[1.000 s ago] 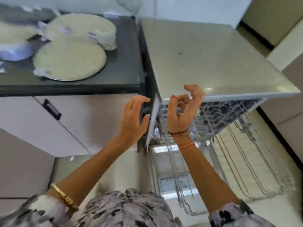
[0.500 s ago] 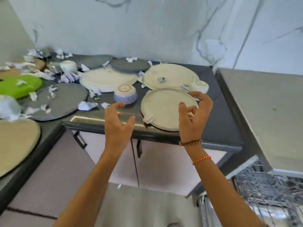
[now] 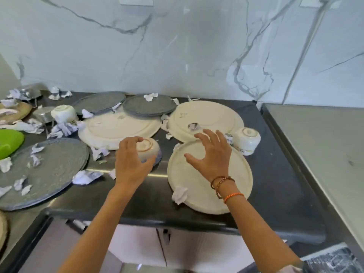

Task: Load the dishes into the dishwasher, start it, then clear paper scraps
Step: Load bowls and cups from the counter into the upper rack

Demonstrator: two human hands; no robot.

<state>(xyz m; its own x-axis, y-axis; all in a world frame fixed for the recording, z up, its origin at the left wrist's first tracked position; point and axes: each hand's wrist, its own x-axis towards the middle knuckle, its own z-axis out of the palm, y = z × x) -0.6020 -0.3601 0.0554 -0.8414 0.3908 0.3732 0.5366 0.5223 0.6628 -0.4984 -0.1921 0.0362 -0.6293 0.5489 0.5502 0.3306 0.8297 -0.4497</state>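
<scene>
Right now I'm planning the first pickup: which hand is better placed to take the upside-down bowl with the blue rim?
Left. The left hand curves over the bowl; the right hand hovers above the cream plate.

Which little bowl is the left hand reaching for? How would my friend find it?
Start at the dark countertop and find the nearest cream plate. Just left of it sits an upside-down bowl under the left hand. Unlike the plain white bowls, it has a blue rim.

The left hand [image 3: 132, 166] hides the overturned bowl's [image 3: 148, 148] near side; contact cannot be told.
</scene>
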